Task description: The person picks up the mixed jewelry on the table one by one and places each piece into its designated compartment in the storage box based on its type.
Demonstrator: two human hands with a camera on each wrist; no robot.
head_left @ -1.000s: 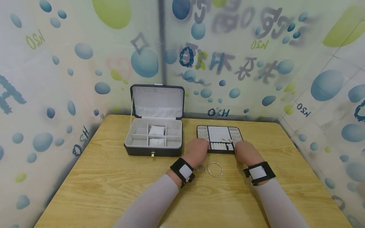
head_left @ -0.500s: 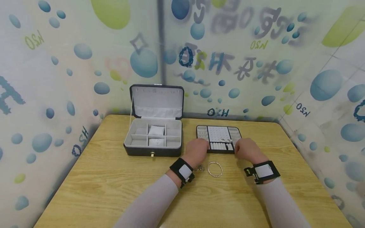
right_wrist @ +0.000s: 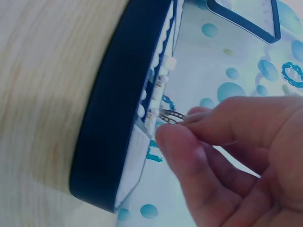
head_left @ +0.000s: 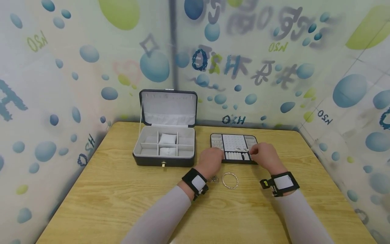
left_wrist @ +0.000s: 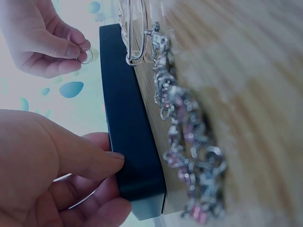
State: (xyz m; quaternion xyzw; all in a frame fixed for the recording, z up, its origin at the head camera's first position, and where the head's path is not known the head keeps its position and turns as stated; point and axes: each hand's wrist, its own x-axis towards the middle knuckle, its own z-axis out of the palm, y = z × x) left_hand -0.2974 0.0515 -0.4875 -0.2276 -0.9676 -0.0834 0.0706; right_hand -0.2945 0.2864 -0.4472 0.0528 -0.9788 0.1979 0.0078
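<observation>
A shallow black jewelry tray (head_left: 236,161) with pale compartments and ring slots lies on the table. At its front left corner my left hand (head_left: 210,162) holds the tray, the thumb pressed on the black side wall in the left wrist view. My right hand (head_left: 267,158) is over the tray's right end. Between thumb and forefinger it pinches a thin silver ring (right_wrist: 173,114) with an openwork band, close above the slots. A silver chain bracelet with pink stones (left_wrist: 182,104) lies on the table by my left wrist, next to a silver bangle (head_left: 230,188).
To the left stands an open black jewelry box (head_left: 152,161), its lid (head_left: 169,105) raised and two white cushions (head_left: 168,139) in the middle compartments. Patterned walls (head_left: 259,101) close off the table's back and sides.
My right hand has risen from beside the tray's front right corner and moved in over its right end, where the ring now shows in its pinch. The left hand stays at the tray.
</observation>
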